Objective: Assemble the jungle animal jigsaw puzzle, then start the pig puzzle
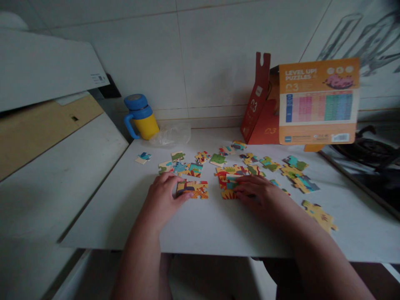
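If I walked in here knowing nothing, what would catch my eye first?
Probably the orange-red box at the back right of the white table, printed "LEVEL UP! PUZZLES". Next, the blue-and-yellow mug at the back left. Then the hands in the middle: the left hand on a small group of puzzle pieces, the right hand on a larger cluster.

Colourful puzzle pieces, some joined, some loose
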`<state>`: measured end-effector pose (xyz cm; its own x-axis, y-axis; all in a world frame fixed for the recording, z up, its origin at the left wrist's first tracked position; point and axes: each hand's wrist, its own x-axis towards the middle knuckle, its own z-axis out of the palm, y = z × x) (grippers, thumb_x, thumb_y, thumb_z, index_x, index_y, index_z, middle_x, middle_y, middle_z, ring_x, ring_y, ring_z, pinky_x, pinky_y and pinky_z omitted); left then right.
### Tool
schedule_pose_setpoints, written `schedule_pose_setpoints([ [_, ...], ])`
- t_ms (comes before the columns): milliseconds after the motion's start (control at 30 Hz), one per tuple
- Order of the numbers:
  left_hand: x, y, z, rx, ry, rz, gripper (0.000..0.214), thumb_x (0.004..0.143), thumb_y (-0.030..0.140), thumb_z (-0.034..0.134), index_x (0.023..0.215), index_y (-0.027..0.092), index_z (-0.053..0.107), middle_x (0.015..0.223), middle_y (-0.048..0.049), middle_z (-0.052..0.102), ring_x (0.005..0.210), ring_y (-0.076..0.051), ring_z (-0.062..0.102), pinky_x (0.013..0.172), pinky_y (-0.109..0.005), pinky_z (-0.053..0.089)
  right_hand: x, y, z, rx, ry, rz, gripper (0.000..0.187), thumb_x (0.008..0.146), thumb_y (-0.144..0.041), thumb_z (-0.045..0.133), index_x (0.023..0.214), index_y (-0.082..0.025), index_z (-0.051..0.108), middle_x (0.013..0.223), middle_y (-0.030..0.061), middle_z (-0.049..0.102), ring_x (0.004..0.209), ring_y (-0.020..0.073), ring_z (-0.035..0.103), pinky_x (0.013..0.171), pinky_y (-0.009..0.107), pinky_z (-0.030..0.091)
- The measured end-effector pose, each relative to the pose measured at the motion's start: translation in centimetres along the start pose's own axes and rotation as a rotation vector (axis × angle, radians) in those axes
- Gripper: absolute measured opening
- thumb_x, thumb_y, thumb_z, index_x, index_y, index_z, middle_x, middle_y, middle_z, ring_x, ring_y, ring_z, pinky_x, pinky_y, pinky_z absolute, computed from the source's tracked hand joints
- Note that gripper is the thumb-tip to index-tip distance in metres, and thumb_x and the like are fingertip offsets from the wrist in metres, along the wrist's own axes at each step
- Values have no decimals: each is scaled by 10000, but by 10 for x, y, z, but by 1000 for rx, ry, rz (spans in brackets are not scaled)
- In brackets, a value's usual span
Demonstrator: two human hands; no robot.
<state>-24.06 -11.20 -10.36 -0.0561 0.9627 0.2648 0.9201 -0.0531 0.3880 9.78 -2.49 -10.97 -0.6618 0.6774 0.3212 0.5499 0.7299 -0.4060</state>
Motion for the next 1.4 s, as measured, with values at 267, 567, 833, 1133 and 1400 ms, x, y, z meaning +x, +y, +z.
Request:
schedule_pose_setpoints([
  [267,0,-2,1,-6,-21,1,334,893,462,811,1145,265,716,1273,-86,676,1333,-335,597,1112,-519,522,3,-2,0,15,22,-18,215,994,-235,633,1107,-259,815,1270,109,771,1172,289,732,1009,545,622],
  [567,1,1,-14,59,147,10,243,1072,286,439,1186,226,645,1232,-117,721,1223,-294,661,1133,-498,519,1,-2,0,33,31,-13,204,975,-207,645,1063,-267,820,1261,94,773,1181,278,724,1033,511,610],
  [833,52,-11,-31,248,-69,13,370,1013,170,417,1256,185,696,1261,-136,738,1232,-289,668,1135,-463,511,3,-5,-3,42,19,-21,204,975,-187,641,1066,-258,810,1241,102,766,1128,274,730,1016,507,609],
  [1133,113,-22,-5,478,-84,-114,413,1026,463,549,1164,129,748,1243,-212,688,1192,-386,640,1004,-484,542,2,-3,2,16,12,-6,191,1005,-231,621,1073,-253,798,1288,107,748,1186,295,709,1048,539,591],
  [1400,113,-43,6,243,-28,-173,415,927,532,725,1155,185,741,1217,-132,715,1179,-290,650,1091,-384,490,3,-16,-2,-77,37,-16,198,989,-209,623,1085,-244,793,1298,136,737,1229,348,681,1055,608,575],
])
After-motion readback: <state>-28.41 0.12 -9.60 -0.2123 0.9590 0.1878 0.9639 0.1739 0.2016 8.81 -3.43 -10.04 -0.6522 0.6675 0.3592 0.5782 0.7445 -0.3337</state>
